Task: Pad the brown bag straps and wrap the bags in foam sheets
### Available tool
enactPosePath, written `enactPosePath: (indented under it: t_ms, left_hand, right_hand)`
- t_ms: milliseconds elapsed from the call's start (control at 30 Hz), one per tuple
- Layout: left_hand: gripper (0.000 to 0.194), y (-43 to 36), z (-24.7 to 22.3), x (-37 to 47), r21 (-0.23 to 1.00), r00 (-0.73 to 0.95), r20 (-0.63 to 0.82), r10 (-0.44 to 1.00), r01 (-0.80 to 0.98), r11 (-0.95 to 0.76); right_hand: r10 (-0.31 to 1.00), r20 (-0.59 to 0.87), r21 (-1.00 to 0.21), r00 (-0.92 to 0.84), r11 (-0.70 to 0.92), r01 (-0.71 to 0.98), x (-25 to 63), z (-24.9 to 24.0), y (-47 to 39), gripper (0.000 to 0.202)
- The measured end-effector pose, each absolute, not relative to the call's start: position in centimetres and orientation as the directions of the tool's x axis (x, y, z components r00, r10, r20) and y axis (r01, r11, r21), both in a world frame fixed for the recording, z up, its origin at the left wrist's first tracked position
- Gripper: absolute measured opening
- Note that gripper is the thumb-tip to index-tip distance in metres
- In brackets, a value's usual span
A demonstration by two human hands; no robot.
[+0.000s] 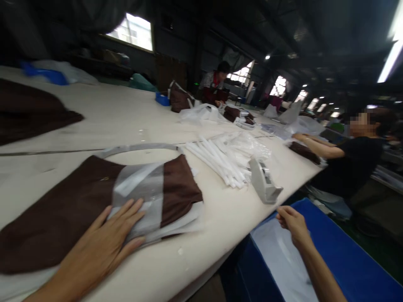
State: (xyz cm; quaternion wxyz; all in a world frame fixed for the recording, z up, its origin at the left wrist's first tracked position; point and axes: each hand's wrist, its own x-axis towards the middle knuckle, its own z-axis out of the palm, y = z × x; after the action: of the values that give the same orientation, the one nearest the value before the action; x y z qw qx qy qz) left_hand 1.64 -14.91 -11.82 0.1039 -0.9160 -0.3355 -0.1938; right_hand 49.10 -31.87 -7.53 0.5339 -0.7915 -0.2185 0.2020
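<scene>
the ceiling (302,29) is near-black, the pale desk (220,218) far brighter. windows (134,31) burn out to white, and a tube (388,63) glares at upper right. a pale sheen crosses the grey band (140,176). focus is soft throughout, smearing towards the stretched edges; pixelation covers part of a person (352,161).

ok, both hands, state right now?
Left hand: open, flat on the grey band across the brown fabric.
Right hand: closed, near the tape dispenser; can't tell if holding anything.
</scene>
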Motion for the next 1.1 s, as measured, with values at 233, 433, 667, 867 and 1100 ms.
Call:
enactPosePath:
  t_ms: [233, 433, 667, 867, 1100]
  left_hand:
    - [0.058, -16.1, -9.8, 1.8, -0.057, 0.713, 0.214, 0.667, 0.691, -0.721]
    - [0.06, -17.2, -10.4, 2.2, -0.001, 0.63, 0.307, 0.713, 0.749, -0.662]
    - [0.061, -18.1, -11.6, 2.3, 0.052, 0.505, 0.439, 0.743, 0.812, -0.582]
    - [0.06, -18.4, -11.7, 2.4, 0.079, 0.479, 0.464, 0.745, 0.815, -0.573]
    - [0.058, -18.2, -12.3, 2.2, 0.073, 0.47, 0.516, 0.716, 0.809, -0.584]
  right_hand:
    - [0.998, -0.055, -0.791, 0.02, -0.056, 0.609, 42.7, -1.1, -27.9, 0.036]
    - [0.757, -0.143, -0.913, -0.638, 0.148, 0.38, 31.0, 2.0, -19.4, 0.025]
    - [0.492, -0.221, -0.896, -0.842, 0.238, 0.374, 22.2, -0.4, -9.6, 0.017]
    - [0.415, -0.347, -0.738, -0.841, 0.432, 0.518, 19.9, -1.5, -7.0, 0.013]
    - [0.509, -0.344, -0.697, -0.789, 0.425, 0.578, 19.2, -1.3, -6.6, 0.015]
